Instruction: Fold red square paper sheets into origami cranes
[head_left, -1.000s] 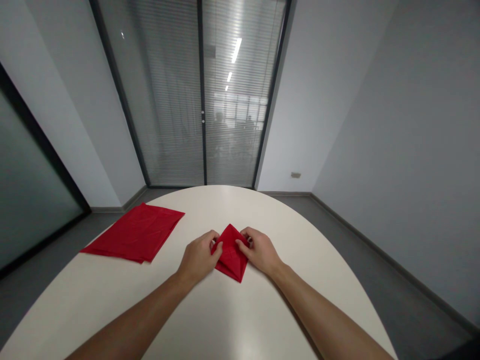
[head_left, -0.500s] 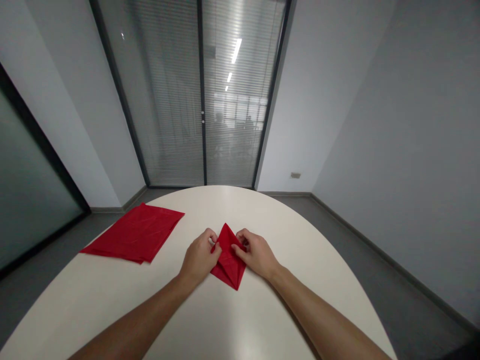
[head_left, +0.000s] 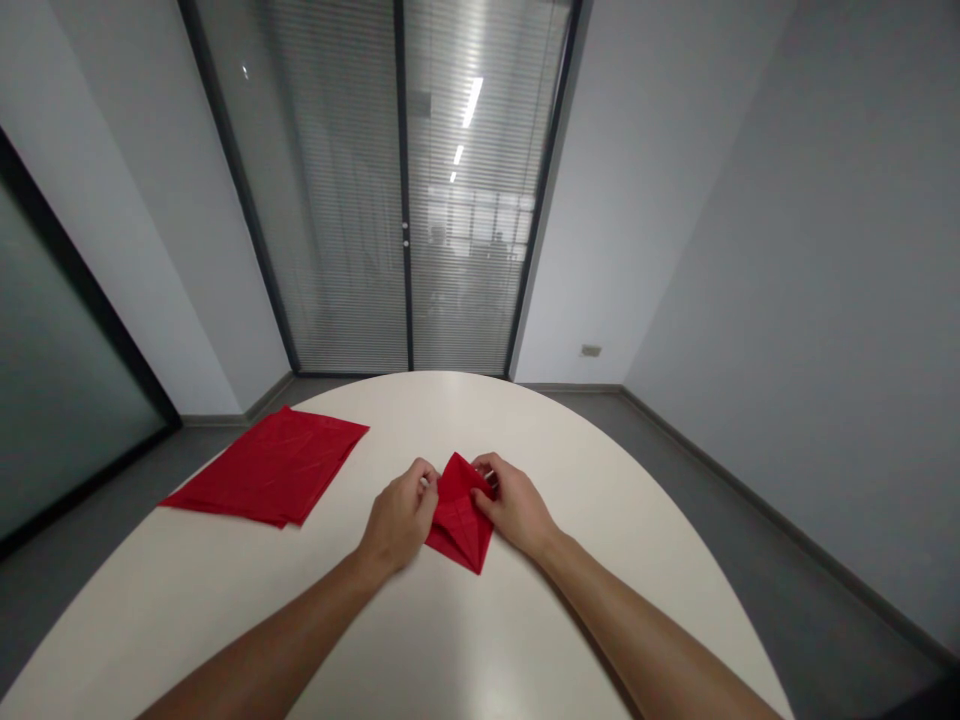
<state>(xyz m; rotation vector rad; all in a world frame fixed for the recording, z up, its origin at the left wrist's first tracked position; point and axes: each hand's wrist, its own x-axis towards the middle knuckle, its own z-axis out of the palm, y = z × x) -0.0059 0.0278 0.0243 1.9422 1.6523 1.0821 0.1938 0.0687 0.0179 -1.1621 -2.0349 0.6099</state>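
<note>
A small folded red cloth napkin (head_left: 461, 517), roughly diamond-shaped with creases running to its near point, is at the middle of the white round table. My left hand (head_left: 405, 510) pinches its left edge between thumb and fingers. On the opposite side, my right hand (head_left: 511, 505) grips the right edge, thumb on top and fingers curled behind. The parts of the napkin under my fingertips are hidden.
Several flat red cloths (head_left: 274, 465) lie stacked at the table's left edge. The white table (head_left: 600, 480) curves away ahead. Beyond it stand glass panels with blinds (head_left: 345, 250) and a grey wall with a socket (head_left: 591, 351).
The napkin has shifted slightly right, and its far point sits a little lower. My left thumb has drawn back toward the left edge. The stacked cloths have not moved.
</note>
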